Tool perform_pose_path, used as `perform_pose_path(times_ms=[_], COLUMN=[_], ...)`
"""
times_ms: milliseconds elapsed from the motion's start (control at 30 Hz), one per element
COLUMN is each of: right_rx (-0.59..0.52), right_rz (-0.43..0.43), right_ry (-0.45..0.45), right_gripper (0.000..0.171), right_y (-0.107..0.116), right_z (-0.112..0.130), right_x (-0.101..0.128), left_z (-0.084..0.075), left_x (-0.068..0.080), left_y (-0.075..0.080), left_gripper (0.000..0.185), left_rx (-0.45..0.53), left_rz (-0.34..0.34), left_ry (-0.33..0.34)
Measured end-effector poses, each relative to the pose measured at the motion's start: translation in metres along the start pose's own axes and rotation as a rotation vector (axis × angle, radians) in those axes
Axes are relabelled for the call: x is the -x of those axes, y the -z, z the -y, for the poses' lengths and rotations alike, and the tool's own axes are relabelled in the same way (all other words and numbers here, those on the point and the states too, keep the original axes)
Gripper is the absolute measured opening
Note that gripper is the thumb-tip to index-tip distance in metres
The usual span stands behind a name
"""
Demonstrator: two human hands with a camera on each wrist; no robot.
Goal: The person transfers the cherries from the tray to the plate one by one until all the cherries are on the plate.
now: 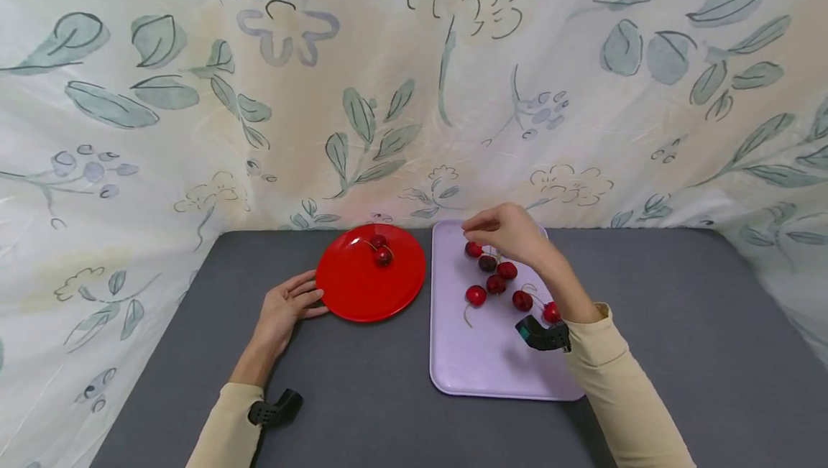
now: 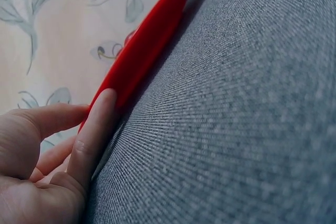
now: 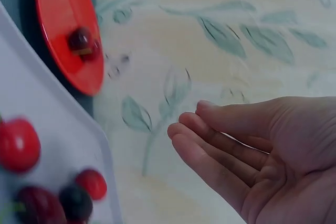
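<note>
My left hand (image 1: 284, 310) is at the left edge of a round red plate (image 1: 349, 288), its thumb and fingers pinching the rim; the left wrist view shows fingers (image 2: 94, 135) on both sides of that rim. Two dark red cherries (image 1: 383, 257) with stems lie on the plate. Over the far part of a lilac tray (image 1: 479, 360) hovers my right hand (image 1: 511, 234), fingers loosely bent, with nothing visible between them in the right wrist view. Beneath and in front of it, several cherries (image 1: 496, 285) lie scattered on the tray; the forearm may hide others.
Plate and tray stand side by side on a dark grey cloth-covered table (image 1: 362, 410), a narrow gap between them. A patterned curtain (image 1: 310, 94) with leaves and flowers rises right behind the table's far edge.
</note>
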State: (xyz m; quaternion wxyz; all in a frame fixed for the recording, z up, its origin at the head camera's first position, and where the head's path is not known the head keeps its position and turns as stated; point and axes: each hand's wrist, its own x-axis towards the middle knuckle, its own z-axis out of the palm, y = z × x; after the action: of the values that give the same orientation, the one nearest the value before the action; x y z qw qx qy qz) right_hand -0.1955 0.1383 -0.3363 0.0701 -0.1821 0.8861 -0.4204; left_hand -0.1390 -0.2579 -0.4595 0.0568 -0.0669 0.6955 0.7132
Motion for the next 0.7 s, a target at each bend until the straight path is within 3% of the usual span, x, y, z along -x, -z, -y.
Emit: perform_pose_path(times_ms=[133, 300, 500, 700], right_rx=[0.009, 0.075, 0.201, 0.197], right_rz=[0.011, 0.092, 0.183, 0.213], right_ry=[-0.009, 0.0, -0.013, -0.031], right_gripper=[0.023, 0.022, 0.019, 0.019], right_y=[0.017, 0.028, 0.029, 0.026], right_z=[-0.018, -0.043, -0.071, -0.089], right_x=[0.011, 0.024, 0.037, 0.046], left_z=[-0.001, -0.001, 0.0, 0.0], left_x=[0.001, 0.001, 0.001, 0.002], left_y=[0.001, 0.001, 0.001, 0.0], left_gripper=[0.055, 0.055, 0.054, 0.054], left_rx=[0.001, 0.006, 0.001, 0.001], left_rz=[0.004, 0.001, -0.005, 0.001], left_ry=[0.008, 0.012, 0.008, 0.0])
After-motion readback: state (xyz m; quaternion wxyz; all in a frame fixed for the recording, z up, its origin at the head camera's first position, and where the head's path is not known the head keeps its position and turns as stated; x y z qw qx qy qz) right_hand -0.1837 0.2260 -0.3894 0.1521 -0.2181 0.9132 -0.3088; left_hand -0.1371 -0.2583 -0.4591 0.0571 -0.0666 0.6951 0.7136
